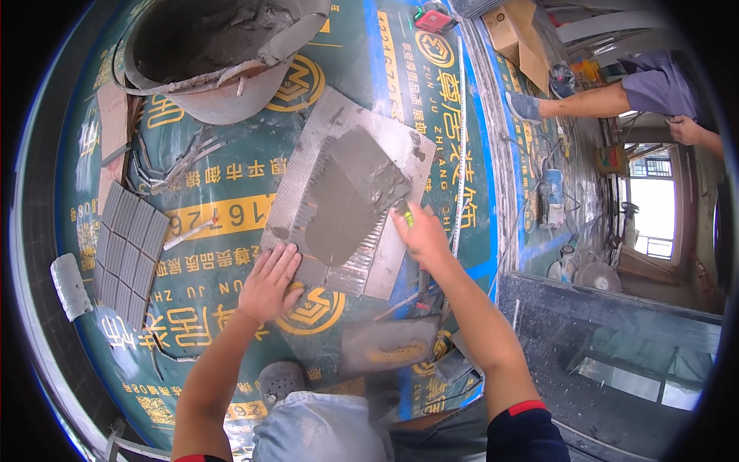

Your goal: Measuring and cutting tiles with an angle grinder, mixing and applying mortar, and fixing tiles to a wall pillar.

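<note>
Both hands at a pale grey, rectangular textured panel [382, 269].
Left hand [268, 285] lies open, fingers spread, on its near-left edge; right hand [421, 235] is closed round a green-handled tool [409, 219]. Wet grey mortar [339, 212] lies mid-panel; low-angled, evenly pressed strokes should spread it best. Beyond stands a mortar-caked white bucket [231, 104].
</note>
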`<state>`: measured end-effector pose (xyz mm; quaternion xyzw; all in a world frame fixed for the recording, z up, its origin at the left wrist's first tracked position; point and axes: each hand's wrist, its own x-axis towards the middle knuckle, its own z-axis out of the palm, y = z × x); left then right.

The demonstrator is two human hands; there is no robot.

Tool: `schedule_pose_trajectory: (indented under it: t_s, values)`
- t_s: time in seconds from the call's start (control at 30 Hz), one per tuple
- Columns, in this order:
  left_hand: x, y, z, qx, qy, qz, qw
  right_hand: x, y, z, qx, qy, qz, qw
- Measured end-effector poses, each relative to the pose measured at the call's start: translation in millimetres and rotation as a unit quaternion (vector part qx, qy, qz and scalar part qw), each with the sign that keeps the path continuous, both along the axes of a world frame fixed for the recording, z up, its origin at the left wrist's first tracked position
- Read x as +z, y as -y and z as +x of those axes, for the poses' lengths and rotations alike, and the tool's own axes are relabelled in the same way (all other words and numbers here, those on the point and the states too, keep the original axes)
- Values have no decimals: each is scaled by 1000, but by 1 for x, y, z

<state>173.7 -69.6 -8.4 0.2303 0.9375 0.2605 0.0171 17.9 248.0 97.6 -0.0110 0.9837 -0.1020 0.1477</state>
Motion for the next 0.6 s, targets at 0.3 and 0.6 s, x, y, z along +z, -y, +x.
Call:
schedule_pose_trajectory:
  t_s: [0.3,0.6]
  values:
    - [-1,1,3,21,-7,0,1000,23,-29,-14,-97,5,-52,994]
    - [-2,0,-1,12,-16,12,1000,-12,-32,-26,-107,13,-78,991]
